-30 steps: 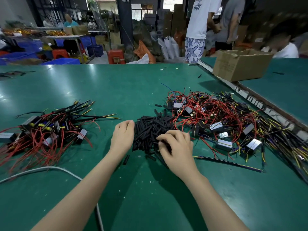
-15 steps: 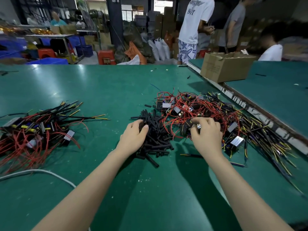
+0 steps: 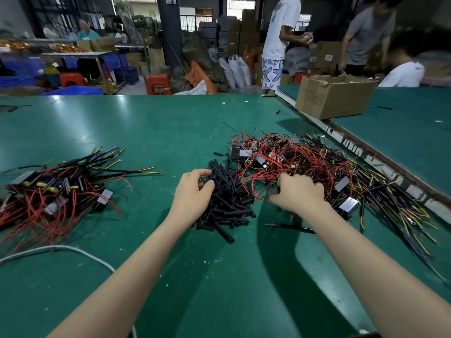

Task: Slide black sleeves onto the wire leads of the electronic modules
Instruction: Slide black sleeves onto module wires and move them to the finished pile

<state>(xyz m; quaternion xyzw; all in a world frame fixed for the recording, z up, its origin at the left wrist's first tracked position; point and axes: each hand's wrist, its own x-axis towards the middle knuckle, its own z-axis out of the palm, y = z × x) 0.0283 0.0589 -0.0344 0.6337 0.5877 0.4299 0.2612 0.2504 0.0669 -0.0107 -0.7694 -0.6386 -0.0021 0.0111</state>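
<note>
A heap of short black sleeves (image 3: 228, 201) lies mid-table on the green mat. My left hand (image 3: 191, 195) is at the heap's left edge, fingers and thumb curled round some sleeves. Right of it spreads a tangle of electronic modules with red, black and yellow wire leads (image 3: 317, 167). My right hand (image 3: 299, 193), blurred by motion, sits on the tangle's near edge and grips a dark module (image 3: 272, 191) at its thumb. Another pile of modules with sleeved leads (image 3: 61, 184) lies far left.
A white cable (image 3: 56, 248) curves across the near left of the green table (image 3: 219, 276). An open cardboard box (image 3: 334, 96) stands at the back right beside a raised table seam (image 3: 366, 152). Several people stand or sit beyond the far edge.
My right hand left the sleeve heap, went right into the module tangle and closed on a module. My left hand moved right onto the sleeves and curled into them.
</note>
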